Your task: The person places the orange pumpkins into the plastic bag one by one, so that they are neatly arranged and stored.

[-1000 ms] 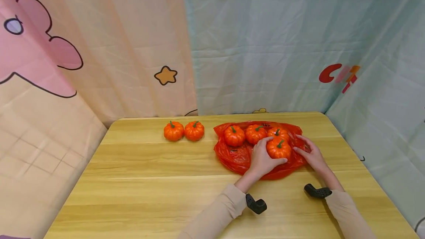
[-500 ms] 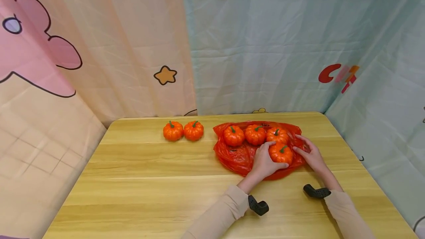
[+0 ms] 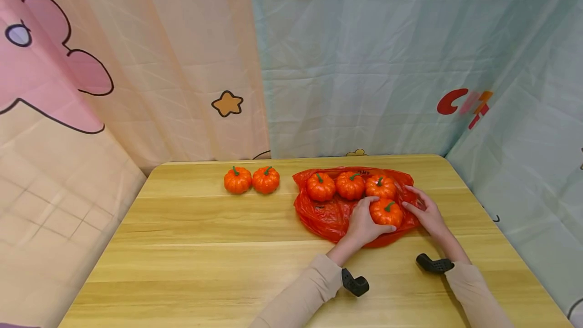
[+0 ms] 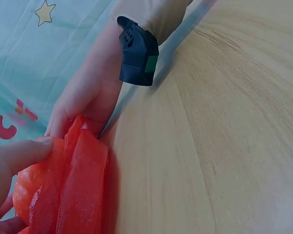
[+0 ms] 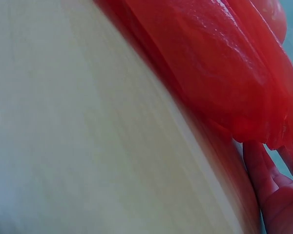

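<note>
Two loose pumpkins [image 3: 251, 179] sit on the table [image 3: 191, 247] at ten o'clock, well apart from my hands. On the red plastic bag [image 3: 324, 212], three pumpkins [image 3: 349, 185] line the far edge. My left hand [image 3: 363, 223] curls round the nearest pumpkin [image 3: 385, 212], which has sunk a little onto the bag over the last second, so it seems almost placed. At three o'clock, my right hand [image 3: 427, 215] presses flat-fingered on the bag's edge.
</note>
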`<move>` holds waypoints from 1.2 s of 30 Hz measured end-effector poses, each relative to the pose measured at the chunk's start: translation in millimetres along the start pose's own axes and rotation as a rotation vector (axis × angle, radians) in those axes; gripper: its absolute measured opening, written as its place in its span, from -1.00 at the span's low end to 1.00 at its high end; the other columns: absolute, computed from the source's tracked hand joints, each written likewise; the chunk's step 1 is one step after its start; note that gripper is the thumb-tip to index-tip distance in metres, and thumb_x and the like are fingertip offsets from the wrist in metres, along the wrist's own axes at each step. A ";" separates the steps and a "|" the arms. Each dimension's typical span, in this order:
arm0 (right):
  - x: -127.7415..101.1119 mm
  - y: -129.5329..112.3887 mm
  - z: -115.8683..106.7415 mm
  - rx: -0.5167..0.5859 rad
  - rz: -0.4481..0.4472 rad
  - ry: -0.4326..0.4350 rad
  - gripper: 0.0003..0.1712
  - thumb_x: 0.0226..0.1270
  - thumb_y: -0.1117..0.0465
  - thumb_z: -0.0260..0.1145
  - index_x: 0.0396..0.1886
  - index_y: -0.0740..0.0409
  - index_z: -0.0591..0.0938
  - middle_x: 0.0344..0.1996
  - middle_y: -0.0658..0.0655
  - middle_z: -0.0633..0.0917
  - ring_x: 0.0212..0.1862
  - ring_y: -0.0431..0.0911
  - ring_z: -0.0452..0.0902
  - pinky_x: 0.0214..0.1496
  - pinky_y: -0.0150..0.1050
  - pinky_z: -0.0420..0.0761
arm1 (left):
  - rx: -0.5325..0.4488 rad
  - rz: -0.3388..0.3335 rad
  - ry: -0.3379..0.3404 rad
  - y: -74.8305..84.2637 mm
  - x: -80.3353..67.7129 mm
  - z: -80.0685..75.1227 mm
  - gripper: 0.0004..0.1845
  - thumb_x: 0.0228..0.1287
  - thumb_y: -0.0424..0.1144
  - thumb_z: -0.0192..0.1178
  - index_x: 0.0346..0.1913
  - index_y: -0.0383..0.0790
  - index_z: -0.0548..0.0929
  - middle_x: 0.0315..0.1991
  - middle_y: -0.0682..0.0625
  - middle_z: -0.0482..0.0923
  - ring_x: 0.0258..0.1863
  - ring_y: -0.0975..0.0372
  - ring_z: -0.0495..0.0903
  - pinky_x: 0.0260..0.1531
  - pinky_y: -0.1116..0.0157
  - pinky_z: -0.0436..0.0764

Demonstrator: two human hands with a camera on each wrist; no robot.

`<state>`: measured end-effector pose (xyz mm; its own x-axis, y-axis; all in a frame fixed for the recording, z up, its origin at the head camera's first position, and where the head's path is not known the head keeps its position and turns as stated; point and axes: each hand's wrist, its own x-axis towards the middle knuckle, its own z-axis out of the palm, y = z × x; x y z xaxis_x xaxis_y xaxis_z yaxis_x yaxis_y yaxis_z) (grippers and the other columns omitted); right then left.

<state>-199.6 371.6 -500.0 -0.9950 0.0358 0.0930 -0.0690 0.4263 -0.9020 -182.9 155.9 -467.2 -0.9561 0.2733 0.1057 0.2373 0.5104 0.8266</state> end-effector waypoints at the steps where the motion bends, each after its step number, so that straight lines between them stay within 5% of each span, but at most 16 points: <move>1: -0.3 -0.2 -0.1 0.001 -0.001 -0.002 -0.31 0.44 0.09 0.15 0.45 0.24 0.18 0.40 0.42 0.18 0.04 -0.63 0.15 -0.04 -0.78 0.33 | 0.003 0.003 0.001 -0.4 0.0 0.2 -0.22 -0.15 -0.06 0.56 0.20 -0.10 0.43 0.16 0.00 0.49 0.15 0.16 0.46 0.17 0.27 0.47; 19: 2.1 0.6 -0.1 0.025 -0.003 -0.009 -0.32 0.45 0.11 0.15 0.44 0.25 0.18 0.39 0.35 0.22 0.01 -0.63 0.19 -0.05 -0.75 0.38 | 0.046 0.005 0.019 -2.6 2.6 5.0 -0.25 -0.13 -0.02 0.54 0.19 -0.10 0.47 0.12 -0.01 0.48 0.11 0.15 0.47 0.15 0.27 0.47; 27: 4.3 -1.9 0.4 -0.003 0.012 0.001 -0.31 0.44 0.07 0.15 0.45 0.23 0.19 0.40 0.38 0.19 0.15 -0.47 0.19 -0.02 -0.78 0.30 | 0.032 0.003 0.007 -0.9 3.6 4.3 -0.24 -0.05 -0.01 0.49 0.24 -0.10 0.44 0.19 -0.01 0.48 0.17 0.11 0.46 0.21 0.22 0.45; 36: 3.2 -0.5 -0.1 0.003 0.007 0.005 -0.31 0.44 0.08 0.16 0.44 0.24 0.19 0.37 0.35 0.22 -0.01 -0.66 0.17 -0.04 -0.77 0.32 | 0.091 0.057 -0.043 2.1 2.0 -4.6 -0.23 0.01 0.02 0.44 0.30 -0.09 0.42 0.29 0.03 0.43 0.23 0.11 0.42 0.25 0.22 0.42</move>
<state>-202.8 371.5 -499.2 -0.9951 0.0431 0.0892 -0.0627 0.4231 -0.9039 -185.1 153.8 -462.6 -0.9328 0.3377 0.1256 0.3076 0.5648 0.7658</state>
